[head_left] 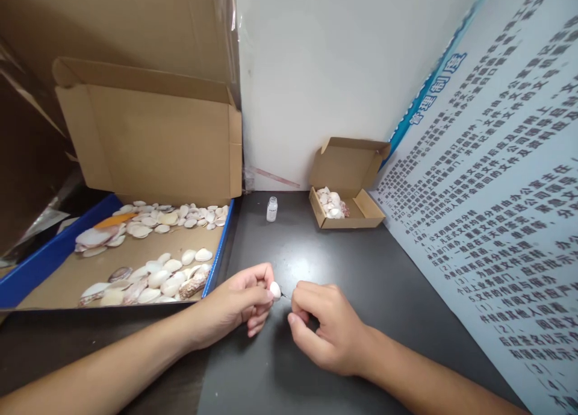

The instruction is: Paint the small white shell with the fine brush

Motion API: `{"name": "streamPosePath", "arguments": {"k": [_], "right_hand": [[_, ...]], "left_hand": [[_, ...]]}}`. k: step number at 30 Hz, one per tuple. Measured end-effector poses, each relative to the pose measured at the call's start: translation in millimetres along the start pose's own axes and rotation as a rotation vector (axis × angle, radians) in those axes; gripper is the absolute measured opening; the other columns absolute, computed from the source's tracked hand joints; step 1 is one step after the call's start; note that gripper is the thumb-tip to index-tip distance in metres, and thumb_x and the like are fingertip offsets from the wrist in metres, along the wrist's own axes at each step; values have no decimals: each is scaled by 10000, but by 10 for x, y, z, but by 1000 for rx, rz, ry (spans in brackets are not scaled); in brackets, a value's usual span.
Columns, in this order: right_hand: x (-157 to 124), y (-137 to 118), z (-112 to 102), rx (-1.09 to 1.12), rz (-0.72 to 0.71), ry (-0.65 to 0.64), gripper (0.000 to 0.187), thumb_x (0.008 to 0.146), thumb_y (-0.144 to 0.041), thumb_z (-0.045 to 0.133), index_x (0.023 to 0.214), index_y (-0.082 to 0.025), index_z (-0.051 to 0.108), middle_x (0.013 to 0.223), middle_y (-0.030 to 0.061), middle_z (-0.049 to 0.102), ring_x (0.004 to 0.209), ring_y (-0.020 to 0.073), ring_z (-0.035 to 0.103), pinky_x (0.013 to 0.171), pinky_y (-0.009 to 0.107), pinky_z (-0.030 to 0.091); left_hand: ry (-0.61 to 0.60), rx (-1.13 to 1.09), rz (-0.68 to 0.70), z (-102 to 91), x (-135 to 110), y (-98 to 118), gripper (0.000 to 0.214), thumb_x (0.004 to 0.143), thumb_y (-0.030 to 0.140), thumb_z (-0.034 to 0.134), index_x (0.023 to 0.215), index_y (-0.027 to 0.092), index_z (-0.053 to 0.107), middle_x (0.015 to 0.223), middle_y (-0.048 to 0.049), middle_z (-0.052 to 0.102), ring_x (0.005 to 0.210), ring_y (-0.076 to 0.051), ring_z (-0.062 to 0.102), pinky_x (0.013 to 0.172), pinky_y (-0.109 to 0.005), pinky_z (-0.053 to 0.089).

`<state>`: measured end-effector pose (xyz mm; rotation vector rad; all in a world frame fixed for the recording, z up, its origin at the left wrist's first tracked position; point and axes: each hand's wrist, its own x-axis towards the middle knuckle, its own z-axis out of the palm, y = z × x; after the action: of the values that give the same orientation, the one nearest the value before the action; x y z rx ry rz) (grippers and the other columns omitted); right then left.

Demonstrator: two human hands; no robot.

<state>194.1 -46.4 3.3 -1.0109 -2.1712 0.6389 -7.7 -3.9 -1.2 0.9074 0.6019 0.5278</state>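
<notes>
A small white seashell (275, 290) is pinched between the thumb and fingers of my left hand (253, 297), just above the dark table. To its right my right hand (323, 324) is closed, thumb and fingertips curled toward the shell. A thin dark line (284, 296) runs from the shell toward the right fingers; whether it is a thread, a wire or a tool tip cannot be made out. What lies inside the right fingers is hidden.
A blue-edged cardboard box (221, 246) at left holds several rows of shells (158, 279). A small glass bottle (271, 210) stands at the back. Right of it, an open carton (352, 222) contains more shells (332, 204). A printed poster (478, 180) borders the table's right side.
</notes>
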Motion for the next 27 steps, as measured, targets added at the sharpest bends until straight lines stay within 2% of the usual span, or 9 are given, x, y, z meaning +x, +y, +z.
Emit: {"name": "streamPosePath", "arguments": {"k": [5, 15, 20, 27], "right_hand": [[7, -20, -33, 37, -17, 53, 181, 756, -122, 452, 738, -225, 305, 628, -59, 362, 523, 93, 310, 518, 236, 255], [-35, 20, -32, 160, -86, 93, 156, 789, -96, 387, 819, -237, 328, 663, -50, 378, 546, 117, 349, 541, 246, 288], [-13, 21, -4, 40, 85, -21, 188, 720, -83, 418, 790, -231, 326, 624, -68, 353, 528, 106, 298, 529, 248, 234], [14, -3, -42, 20, 138, 1, 184, 716, -99, 420, 793, -231, 317, 617, -72, 346, 527, 106, 307, 527, 238, 239]], "left_hand": [[-3, -8, 2, 12, -12, -6, 226, 819, 244, 653, 790, 207, 432, 525, 95, 442, 407, -49, 383, 429, -159, 369], [-13, -1, 8, 12, 6, -13, 227, 794, 227, 655, 774, 212, 429, 497, 98, 439, 397, -53, 372, 413, -156, 373], [-20, -8, 10, 11, 7, -12, 222, 797, 227, 657, 780, 213, 436, 500, 100, 434, 398, -54, 372, 413, -156, 372], [-9, -7, 13, 18, -10, -2, 210, 795, 215, 654, 780, 210, 444, 512, 92, 444, 405, -54, 378, 421, -160, 380]]}}
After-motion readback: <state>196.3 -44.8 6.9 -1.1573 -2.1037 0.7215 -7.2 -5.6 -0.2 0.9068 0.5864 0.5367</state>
